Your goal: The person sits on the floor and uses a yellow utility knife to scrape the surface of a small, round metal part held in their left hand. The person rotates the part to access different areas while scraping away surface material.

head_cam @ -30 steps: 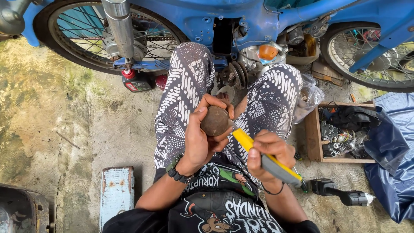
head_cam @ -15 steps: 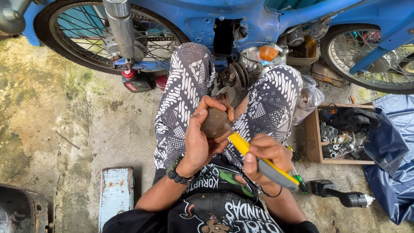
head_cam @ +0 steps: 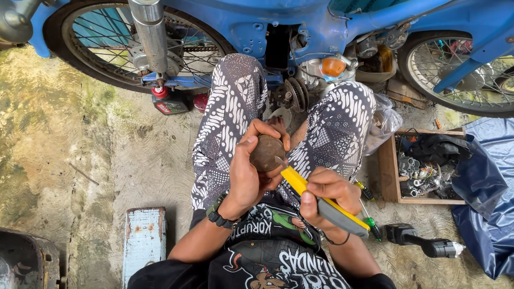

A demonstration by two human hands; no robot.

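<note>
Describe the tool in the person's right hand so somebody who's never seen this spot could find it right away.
Start at the blue motorcycle across the top, then drop to the patterned trousers of the person seated before it. Just below the knees, the right hand grips a utility knife whose tip meets the round brown part held in the left hand. Its yellow-and-grey body sets it apart from the green-handled screwdriver on the floor.

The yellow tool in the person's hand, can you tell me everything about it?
The yellow tool is a long flat utility knife with a yellow body and a grey grip, plastic by the look of it. The right hand is wrapped around its middle. It slants up to the left, and its small metal blade tip touches the round brown part held by the left hand, above the person's lap.
</note>
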